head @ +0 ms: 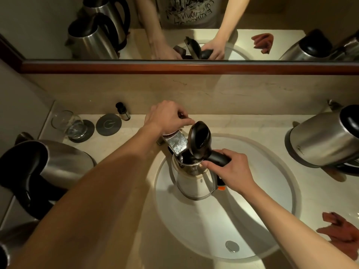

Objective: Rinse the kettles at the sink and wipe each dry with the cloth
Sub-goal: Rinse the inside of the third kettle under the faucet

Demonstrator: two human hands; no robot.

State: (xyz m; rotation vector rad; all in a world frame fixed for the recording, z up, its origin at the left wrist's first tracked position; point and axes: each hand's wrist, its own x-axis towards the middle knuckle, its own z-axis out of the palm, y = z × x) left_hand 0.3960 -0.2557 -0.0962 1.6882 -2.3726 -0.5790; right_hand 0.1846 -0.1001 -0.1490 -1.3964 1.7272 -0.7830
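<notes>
A steel kettle (192,181) stands upright in the white sink (272,191) with its black lid (200,140) flipped open, its mouth right under the chrome faucet spout (175,143). My right hand (231,167) grips the kettle's black handle. My left hand (169,117) rests on the faucet lever behind the spout, fingers curled over it. A second steel kettle (322,140) sits on the counter at the right. A third steel kettle (48,162) with a black handle is at the left. A reddish-brown cloth (342,230) lies crumpled at the right of the sink.
A drinking glass (70,123) on a dark coaster, a second coaster (108,124) and a small dark bottle (122,111) stand at the back left of the counter. The sink drain (232,246) is near me. The mirror (174,26) above reflects my arms and the kettles.
</notes>
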